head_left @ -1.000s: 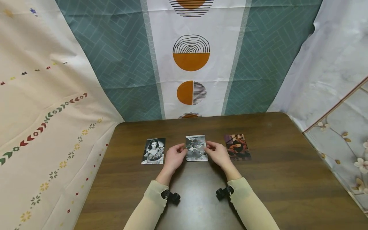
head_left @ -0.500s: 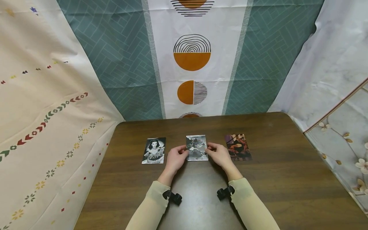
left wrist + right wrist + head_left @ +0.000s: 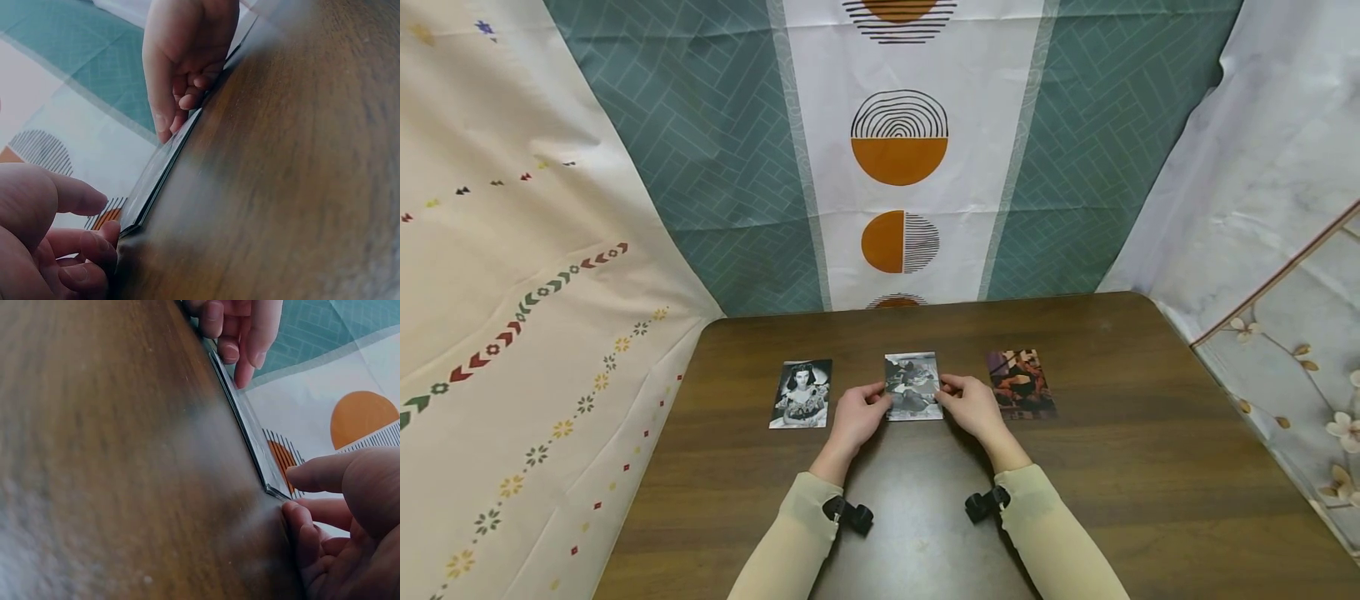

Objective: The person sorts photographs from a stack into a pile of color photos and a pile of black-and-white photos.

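Gripping the small stack of black-and-white photo cards [image 3: 913,386] by its two side edges, both hands work at the middle of the dark brown wooden table [image 3: 1120,467]. The left hand [image 3: 855,414] has its fingertips [image 3: 94,247] curled against the stack's left edge; the right hand [image 3: 973,405] pinches the opposite edge. The wrist views show several thin cards lying flat, the near corner barely off the wood.

The stack sits between a single black-and-white portrait card [image 3: 801,393] to the left and a dark orange-toned picture card [image 3: 1019,383] to the right, apart from both.

Risks, as judged:
- Cards are thin and smooth; uneven pressure from the two sides could bow the stack and make the cards splay or slide out.
- Fingertips may catch only the top cards, leaving the lowest ones on the table, since they lie flush with the wood.
- The right hand is close to the orange-toned card; a wide movement of the knuckles could nudge it out of line.
- Squeezing hard could crease an edge.
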Demonstrator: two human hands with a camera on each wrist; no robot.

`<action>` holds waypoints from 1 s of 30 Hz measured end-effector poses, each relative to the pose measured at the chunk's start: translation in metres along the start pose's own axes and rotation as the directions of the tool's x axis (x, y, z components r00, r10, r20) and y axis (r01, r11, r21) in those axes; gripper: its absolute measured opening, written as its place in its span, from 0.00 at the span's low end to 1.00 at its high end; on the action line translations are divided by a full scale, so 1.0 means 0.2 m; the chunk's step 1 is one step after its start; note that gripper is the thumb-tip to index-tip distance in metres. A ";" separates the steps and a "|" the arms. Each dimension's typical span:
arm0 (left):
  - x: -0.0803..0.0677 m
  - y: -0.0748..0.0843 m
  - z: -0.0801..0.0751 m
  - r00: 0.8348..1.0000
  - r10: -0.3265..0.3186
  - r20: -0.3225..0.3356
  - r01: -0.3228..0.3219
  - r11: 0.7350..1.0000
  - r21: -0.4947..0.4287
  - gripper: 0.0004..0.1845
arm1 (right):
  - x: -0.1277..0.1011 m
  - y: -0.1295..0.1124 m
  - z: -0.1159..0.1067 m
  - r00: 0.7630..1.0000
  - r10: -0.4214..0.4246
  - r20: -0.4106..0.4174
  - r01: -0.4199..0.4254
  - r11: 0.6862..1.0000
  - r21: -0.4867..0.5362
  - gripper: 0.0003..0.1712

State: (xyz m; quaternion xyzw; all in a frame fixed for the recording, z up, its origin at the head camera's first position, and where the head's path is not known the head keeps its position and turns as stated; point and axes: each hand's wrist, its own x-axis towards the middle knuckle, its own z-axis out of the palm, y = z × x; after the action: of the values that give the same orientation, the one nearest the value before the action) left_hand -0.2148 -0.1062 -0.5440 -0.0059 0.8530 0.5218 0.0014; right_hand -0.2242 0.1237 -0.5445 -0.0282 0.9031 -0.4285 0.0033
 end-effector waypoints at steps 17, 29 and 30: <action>0.01 0.00 -0.01 1.000 0.004 0.021 -0.005 0.999 0.036 0.22 | 0.00 -0.01 0.01 1.000 -0.020 -0.011 0.019 0.999 -0.044 0.23; 0.01 -0.02 0.00 1.000 0.018 0.025 -0.019 0.999 0.039 0.22 | -0.01 -0.01 0.01 1.000 -0.019 0.000 0.019 0.998 -0.060 0.23; 0.01 -0.02 0.00 1.000 0.019 0.024 -0.020 0.999 0.035 0.22 | -0.01 -0.01 0.01 1.000 -0.019 0.001 0.019 0.998 -0.059 0.23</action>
State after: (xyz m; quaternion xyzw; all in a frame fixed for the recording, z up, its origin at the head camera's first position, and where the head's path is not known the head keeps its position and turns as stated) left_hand -0.2160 -0.1077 -0.5475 0.0088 0.8621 0.5066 0.0065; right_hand -0.2220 0.1218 -0.5446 -0.0369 0.9151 -0.4015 -0.0016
